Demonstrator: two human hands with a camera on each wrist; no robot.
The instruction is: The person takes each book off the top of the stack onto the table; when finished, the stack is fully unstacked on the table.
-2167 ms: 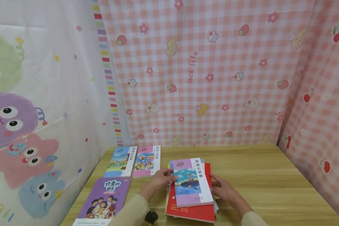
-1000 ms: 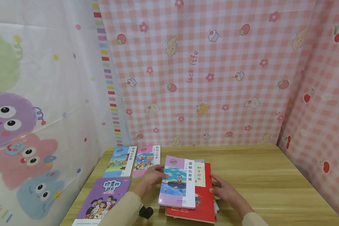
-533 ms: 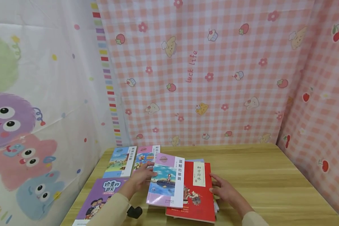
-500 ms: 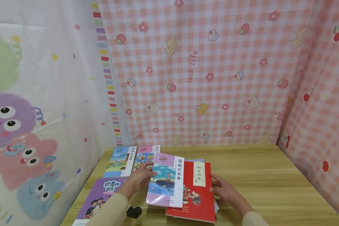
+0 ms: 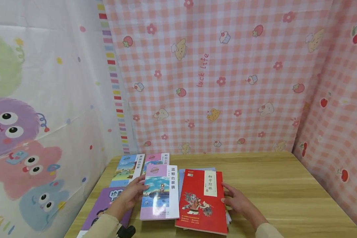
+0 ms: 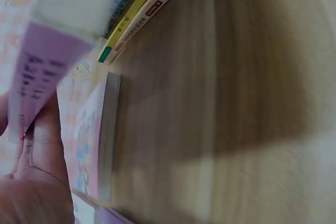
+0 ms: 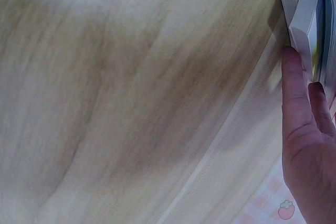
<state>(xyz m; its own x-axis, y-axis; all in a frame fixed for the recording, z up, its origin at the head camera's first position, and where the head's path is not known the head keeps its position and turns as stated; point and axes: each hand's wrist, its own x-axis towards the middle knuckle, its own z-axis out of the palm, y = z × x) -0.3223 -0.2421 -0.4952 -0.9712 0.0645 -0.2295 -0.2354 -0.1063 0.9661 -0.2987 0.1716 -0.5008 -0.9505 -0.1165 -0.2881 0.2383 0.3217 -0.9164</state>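
My left hand (image 5: 130,198) grips the spine-side edge of a pink-and-white paperback book (image 5: 159,195) with a sea picture on its cover. In the left wrist view that book (image 6: 44,69) is raised off the table, thumb on one face and fingers on the other. A red book (image 5: 200,201) tops a stack to its right; beneath it a pale blue book (image 5: 200,169) peeks out. My right hand (image 5: 241,201) rests along the stack's right side, and in the right wrist view its fingers (image 7: 295,87) lie nearly straight against the book edges.
At the table's back left lie a blue-and-white book (image 5: 126,170) and a pink book (image 5: 156,158), partly covered by the held one. A purple book (image 5: 101,211) lies nearer, partly behind my left arm. Bare wood (image 5: 285,198) stretches right. Patterned cloths hang behind and beside.
My left hand has carried the pink-and-white book leftward off the red book, which now shows whole. The right hand has stayed by the stack.
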